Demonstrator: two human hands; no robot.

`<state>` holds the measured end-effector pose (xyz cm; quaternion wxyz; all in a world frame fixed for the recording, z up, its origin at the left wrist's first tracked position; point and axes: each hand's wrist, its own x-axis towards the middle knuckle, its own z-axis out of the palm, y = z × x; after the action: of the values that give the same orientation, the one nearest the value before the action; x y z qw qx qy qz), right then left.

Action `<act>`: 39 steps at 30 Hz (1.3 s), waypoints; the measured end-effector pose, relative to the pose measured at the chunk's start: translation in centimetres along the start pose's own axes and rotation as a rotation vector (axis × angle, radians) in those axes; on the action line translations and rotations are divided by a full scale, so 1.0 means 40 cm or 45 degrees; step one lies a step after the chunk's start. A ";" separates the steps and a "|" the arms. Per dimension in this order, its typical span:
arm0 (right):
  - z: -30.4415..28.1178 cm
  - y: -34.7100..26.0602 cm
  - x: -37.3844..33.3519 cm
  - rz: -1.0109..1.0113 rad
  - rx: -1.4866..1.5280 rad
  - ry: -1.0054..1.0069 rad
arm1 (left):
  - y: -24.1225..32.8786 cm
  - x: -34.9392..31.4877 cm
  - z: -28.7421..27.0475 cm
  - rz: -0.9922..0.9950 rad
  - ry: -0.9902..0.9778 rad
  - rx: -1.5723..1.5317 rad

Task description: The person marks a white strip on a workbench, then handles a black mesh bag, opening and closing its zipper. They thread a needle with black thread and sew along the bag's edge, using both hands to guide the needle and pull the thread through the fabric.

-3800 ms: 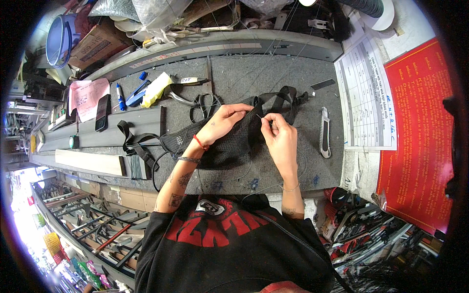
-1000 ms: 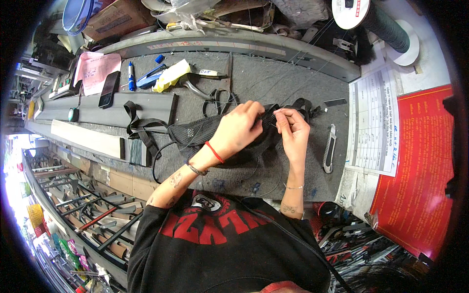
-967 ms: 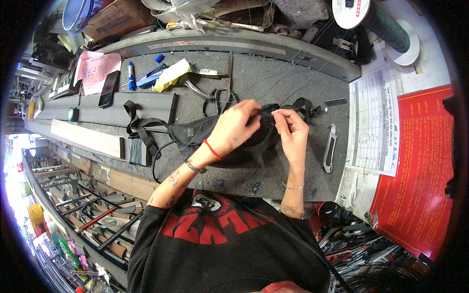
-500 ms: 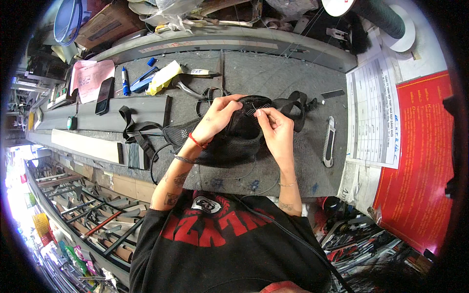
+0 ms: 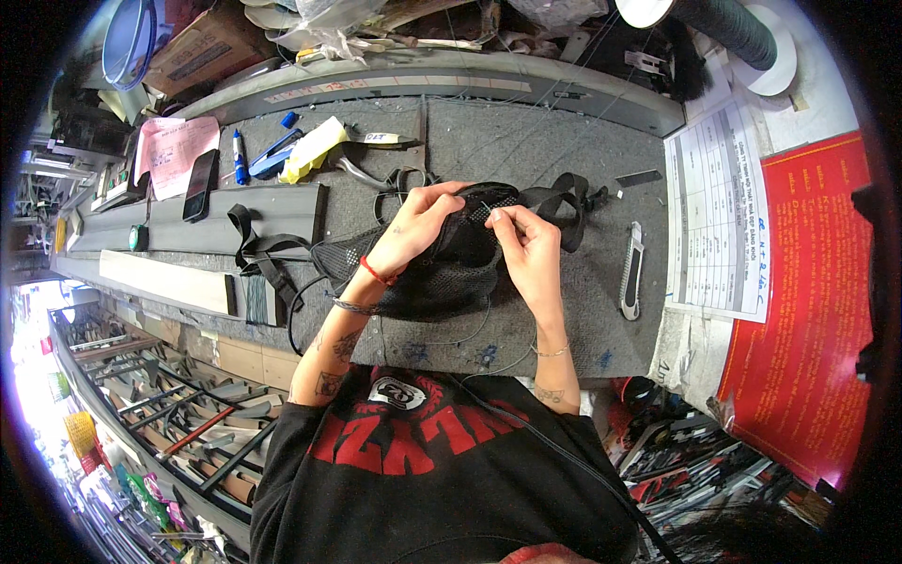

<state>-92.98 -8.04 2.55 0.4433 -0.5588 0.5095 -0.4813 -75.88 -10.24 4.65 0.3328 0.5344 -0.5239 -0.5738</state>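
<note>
A black mesh bag [image 5: 427,287] with dark straps lies on the grey bench in front of me. My left hand [image 5: 413,230] is closed on the bag's upper edge, thumb on top of the rim. Beside it, the thumb and index finger of my right hand [image 5: 528,252] are pinched on a thin, light sliver that looks like a needle [image 5: 486,207], close against the mesh. A thin thread curves over the bench below the bag. The inside of the bag is mostly hidden by my hands.
A box cutter [image 5: 633,273] lies to the right, near printed sheets [image 5: 719,216]. At the left are a phone [image 5: 198,186], pink paper [image 5: 174,155], a blue marker [image 5: 240,158] and scissors [image 5: 399,188]. A thread spool [image 5: 738,42] stands at the back right.
My right hand has moved very slightly left, and the light sliver at its fingertips shows more plainly. My left hand keeps its hold on the bag.
</note>
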 end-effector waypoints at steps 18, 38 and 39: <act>0.005 0.030 0.009 -0.014 -0.190 -0.039 | -0.021 0.023 -0.005 0.081 -0.216 -0.082; -0.108 -0.068 -0.029 -0.262 -0.846 -0.115 | 0.109 0.066 -0.098 0.647 -0.262 -0.076; -0.115 -0.070 -0.029 -0.298 -0.897 -0.176 | 0.121 0.056 -0.097 0.586 -0.334 -0.170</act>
<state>-97.13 -6.66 5.89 0.1992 -0.7625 0.5456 -0.2852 -73.48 -14.40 9.16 0.4182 0.2991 -0.6314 -0.5806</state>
